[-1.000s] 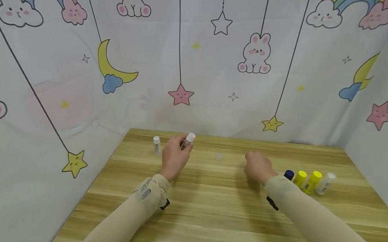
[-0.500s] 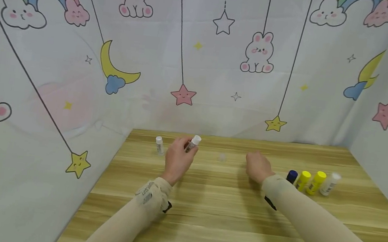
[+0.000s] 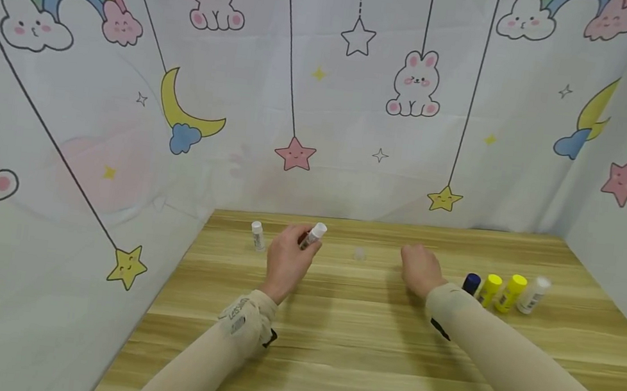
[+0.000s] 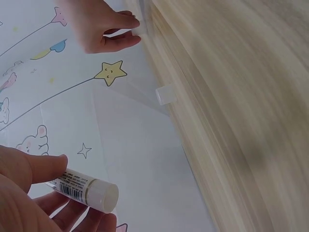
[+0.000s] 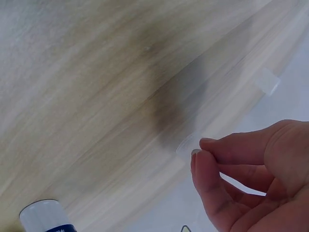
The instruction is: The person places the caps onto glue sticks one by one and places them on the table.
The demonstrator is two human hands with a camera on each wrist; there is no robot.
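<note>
My left hand (image 3: pixel 288 260) holds a white glue stick (image 3: pixel 315 233) tilted above the table, fingers and thumb around its printed barrel. Its whitish end (image 4: pixel 104 195) points away from the palm in the left wrist view. Further right, my right hand (image 3: pixel 421 271) is low over the tabletop, thumb and forefinger pinching a small clear cap (image 5: pixel 187 145). Most of that cap is hidden in the head view. Between the two hands a second clear cap (image 3: pixel 360 253) stands on the wood. Left of my left hand, another white glue stick (image 3: pixel 258 235) stands upright.
Beside my right forearm stand several glue sticks in a row: one with a dark blue top (image 3: pixel 471 283), a yellow one (image 3: pixel 490 289), another yellow one (image 3: pixel 511 293) and a white one (image 3: pixel 534 295). A printed curtain (image 3: pixel 338 185) hangs along the table's back edge.
My left hand has shifted slightly right with the glue stick, which now leans a little more. The right hand keeps its place, and the caps and standing glue sticks stay put.
</note>
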